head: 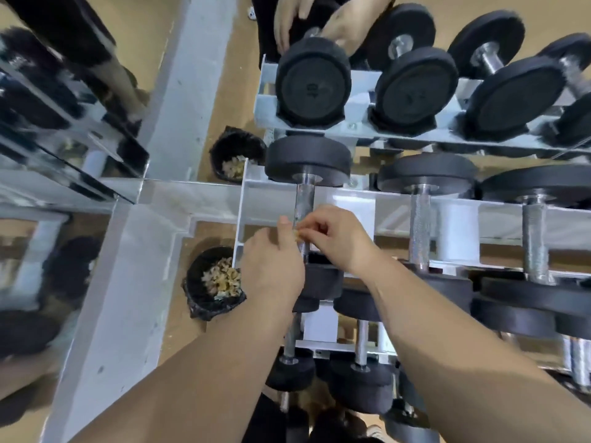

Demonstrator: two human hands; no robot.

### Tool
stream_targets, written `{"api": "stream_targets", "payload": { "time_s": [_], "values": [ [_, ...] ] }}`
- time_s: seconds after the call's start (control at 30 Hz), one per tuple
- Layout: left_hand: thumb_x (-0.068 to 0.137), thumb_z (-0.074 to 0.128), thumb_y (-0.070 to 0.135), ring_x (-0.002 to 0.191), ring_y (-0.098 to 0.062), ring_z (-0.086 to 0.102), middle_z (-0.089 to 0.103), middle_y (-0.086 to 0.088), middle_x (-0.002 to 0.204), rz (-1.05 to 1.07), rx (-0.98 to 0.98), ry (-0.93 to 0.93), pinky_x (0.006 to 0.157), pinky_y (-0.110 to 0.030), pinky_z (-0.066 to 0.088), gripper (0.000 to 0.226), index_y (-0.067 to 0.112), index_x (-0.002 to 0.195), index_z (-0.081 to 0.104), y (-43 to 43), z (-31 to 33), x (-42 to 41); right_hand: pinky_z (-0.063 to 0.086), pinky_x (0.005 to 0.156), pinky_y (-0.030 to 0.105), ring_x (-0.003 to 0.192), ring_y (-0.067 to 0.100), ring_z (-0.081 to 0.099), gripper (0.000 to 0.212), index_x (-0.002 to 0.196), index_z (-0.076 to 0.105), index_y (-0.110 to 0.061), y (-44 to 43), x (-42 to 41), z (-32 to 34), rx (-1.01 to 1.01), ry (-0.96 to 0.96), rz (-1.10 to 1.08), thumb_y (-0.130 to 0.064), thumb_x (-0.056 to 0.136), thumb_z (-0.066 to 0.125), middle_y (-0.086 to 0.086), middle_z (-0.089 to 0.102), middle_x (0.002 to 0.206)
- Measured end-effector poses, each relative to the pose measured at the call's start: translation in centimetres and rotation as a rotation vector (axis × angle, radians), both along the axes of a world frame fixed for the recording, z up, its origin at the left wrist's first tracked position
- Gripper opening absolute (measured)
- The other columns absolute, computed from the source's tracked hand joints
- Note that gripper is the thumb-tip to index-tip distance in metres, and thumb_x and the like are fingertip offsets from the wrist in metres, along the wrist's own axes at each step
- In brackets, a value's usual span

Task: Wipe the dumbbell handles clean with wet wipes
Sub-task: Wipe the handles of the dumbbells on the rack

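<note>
Head cam is looking down on a white rack [243, 199] of dumbbells standing against a mirror [64, 123]. Both hands are meeting at the chrome handle [303, 196] of the leftmost dumbbell [308, 159] on the top tier. L hand [271, 270] is sitting just left of the bar w/ fingers curled and thumb up. R hand [339, 238] is sitting just right of it w/ fingers bent in. Both are pinching a small crumpled tan wipe [297, 234] between them, and it is touching the near part of the handle (the wad is tiny and mostly hidden by fingertips, so can't tell if it is wrapping round the bar). That dumbbell is lying in its cradle, far head toward the mirror, near head under the wrists. More dumbbells [419, 225] are lying in a row to the right, w/ smaller ones [361, 346] on the tier below. On the floor [179, 314] left of the rack, a black-lined bin [195, 276] is holding a heap of tan wads [224, 279]. The mirror is showing the hands and rack again at the top.
</note>
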State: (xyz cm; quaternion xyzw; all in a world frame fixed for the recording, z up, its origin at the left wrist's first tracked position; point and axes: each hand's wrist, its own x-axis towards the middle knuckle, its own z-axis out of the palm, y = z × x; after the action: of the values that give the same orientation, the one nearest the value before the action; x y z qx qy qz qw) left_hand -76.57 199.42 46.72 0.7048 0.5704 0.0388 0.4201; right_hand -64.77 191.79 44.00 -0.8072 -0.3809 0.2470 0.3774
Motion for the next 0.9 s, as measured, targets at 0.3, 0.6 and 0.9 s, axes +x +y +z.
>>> {"api": "stream_targets", "payload": {
  "time_s": [0.3,0.6,0.9],
  "values": [
    [0.101,0.026,0.067,0.105,-0.019,0.061,0.061,0.013,0.097,0.079,-0.075,-0.080,0.087,-0.032,0.035,0.060,0.028,0.114,0.069,-0.1,0.5,-0.4,0.041,0.077,0.017,0.085,0.007,0.056,0.008,0.098,0.068,-0.022,0.5,0.3,-0.7,0.096,0.139,-0.169,-0.018,0.096,0.062,-0.005,0.062,0.094],
    [0.067,0.031,0.100,0.111,-0.020,0.064,0.071,0.009,0.113,0.151,-0.139,-0.145,0.107,-0.050,0.046,0.088,0.035,0.108,0.072,0.6,-0.7,-1.0,0.041,0.072,0.011,0.086,0.005,0.057,0.008,0.097,0.059,-0.024,2.3,1.5,-0.3,0.192,0.355,-0.295,-0.017,0.099,0.055,-0.010,0.061,0.094],
    [0.086,0.047,0.076,0.107,-0.017,0.066,0.073,0.009,0.105,0.204,-0.138,-0.203,0.108,-0.045,0.046,0.061,0.026,0.104,0.076,0.3,0.3,-0.5,0.042,0.071,0.026,0.075,0.008,0.056,0.010,0.091,0.062,-0.020,-1.2,-1.7,-2.2,0.034,0.484,-0.211,-0.015,0.097,0.055,-0.008,0.061,0.084]
  ]
}}
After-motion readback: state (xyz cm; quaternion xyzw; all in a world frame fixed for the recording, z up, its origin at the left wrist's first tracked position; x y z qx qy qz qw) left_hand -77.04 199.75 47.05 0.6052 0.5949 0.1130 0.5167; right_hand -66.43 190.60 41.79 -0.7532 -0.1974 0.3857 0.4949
